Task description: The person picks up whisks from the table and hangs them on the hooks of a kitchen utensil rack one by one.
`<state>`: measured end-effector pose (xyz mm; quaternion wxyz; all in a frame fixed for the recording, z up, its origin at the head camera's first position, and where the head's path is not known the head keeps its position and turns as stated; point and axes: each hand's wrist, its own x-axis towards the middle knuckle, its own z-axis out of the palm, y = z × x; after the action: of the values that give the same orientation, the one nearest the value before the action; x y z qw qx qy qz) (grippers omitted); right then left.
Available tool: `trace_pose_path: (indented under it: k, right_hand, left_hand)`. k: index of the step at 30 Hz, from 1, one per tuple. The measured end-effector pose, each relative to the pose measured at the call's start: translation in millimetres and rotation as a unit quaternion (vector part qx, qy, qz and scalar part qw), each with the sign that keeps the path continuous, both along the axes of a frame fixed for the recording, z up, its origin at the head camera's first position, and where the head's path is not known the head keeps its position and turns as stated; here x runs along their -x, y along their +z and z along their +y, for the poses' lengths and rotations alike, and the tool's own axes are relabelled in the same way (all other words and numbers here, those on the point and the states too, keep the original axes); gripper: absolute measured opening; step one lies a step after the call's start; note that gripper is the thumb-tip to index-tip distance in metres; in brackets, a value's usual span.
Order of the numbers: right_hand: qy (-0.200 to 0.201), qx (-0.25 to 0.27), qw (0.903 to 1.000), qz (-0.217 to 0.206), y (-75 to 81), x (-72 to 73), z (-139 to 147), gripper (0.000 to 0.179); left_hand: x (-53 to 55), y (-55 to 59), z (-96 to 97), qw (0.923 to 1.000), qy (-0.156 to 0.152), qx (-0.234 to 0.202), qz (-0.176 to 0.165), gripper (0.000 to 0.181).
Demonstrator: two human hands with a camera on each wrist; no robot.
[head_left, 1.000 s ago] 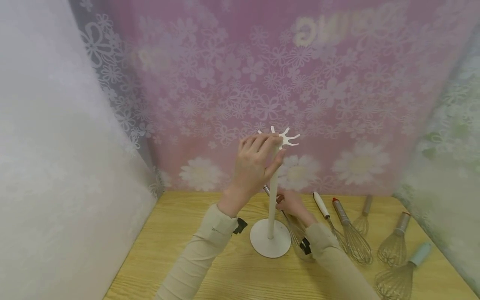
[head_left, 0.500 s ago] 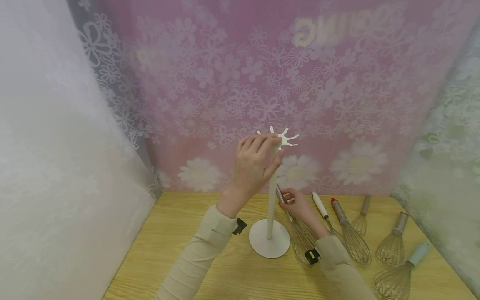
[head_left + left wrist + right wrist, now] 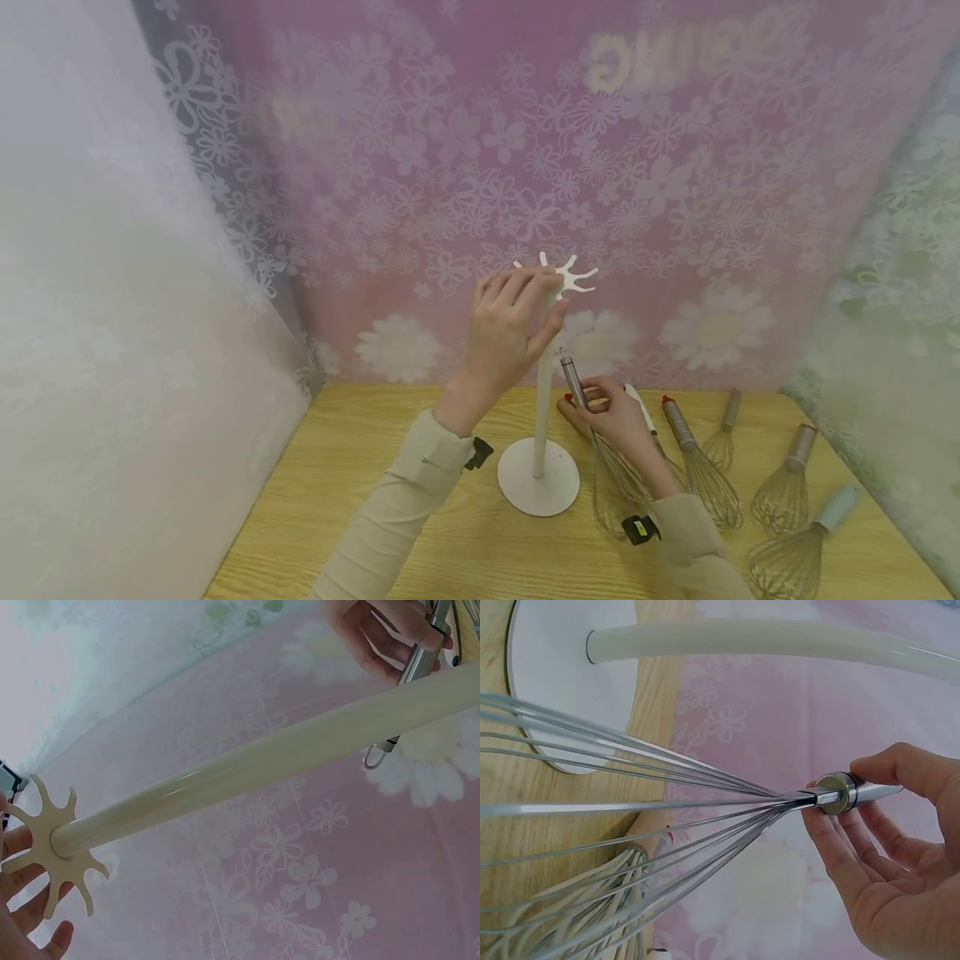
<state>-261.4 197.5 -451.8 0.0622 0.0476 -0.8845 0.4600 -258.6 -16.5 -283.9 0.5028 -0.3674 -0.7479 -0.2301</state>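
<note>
My left hand (image 3: 510, 321) rests on the hooked crown (image 3: 576, 279) at the top of a white stand (image 3: 542, 408). In the left wrist view its fingers (image 3: 30, 911) lie across the crown's far side, with the thumb apart from it. My right hand (image 3: 618, 417) pinches the metal handle of a wire whisk (image 3: 573, 379) between thumb and fingers, just right of the stand's pole. The whisk tilts with its hanging loop (image 3: 375, 757) up and its wires (image 3: 630, 806) down. Behind those wires lies another whisk (image 3: 592, 900) with a brownish handle and red tip.
On the wooden table (image 3: 375, 500) stands the stand's round base (image 3: 536, 492). Several whisks lie to the right, among them a white-handled one (image 3: 637, 404), a red-tipped one (image 3: 701, 467) and a light-green-handled one (image 3: 802, 546). A flowered pink backdrop (image 3: 450, 167) rises behind.
My right hand has lifted the whisk's handle and moved right, from behind the pole to beside it, uncovering the red-tipped whisk below. My left hand has stayed on the crown.
</note>
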Motion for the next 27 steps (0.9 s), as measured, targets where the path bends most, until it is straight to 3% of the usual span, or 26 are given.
trace_pose_path:
  k: [12, 17, 27]
  right_hand:
    - [-0.010, 0.059, 0.9976, 0.034, 1.0, -15.3, 9.3, 0.037]
    - [-0.015, 0.073, 0.9963, 0.042, 1.0, -19.9, 9.8, 0.041]
    - [-0.009, 0.080, 0.9900, 0.116, 0.3, -28.0, 4.8, 0.038]
  left_hand:
    - [0.7, -1.5, 1.8, 1.0000, -0.004, -0.001, -0.007, 0.029]
    - [1.4, -1.2, 1.2, 1.0000, 0.000, -0.001, -0.005, 0.032]
    - [2.1, -2.1, 1.3, 1.0000, -0.002, 0.000, -0.006, 0.033]
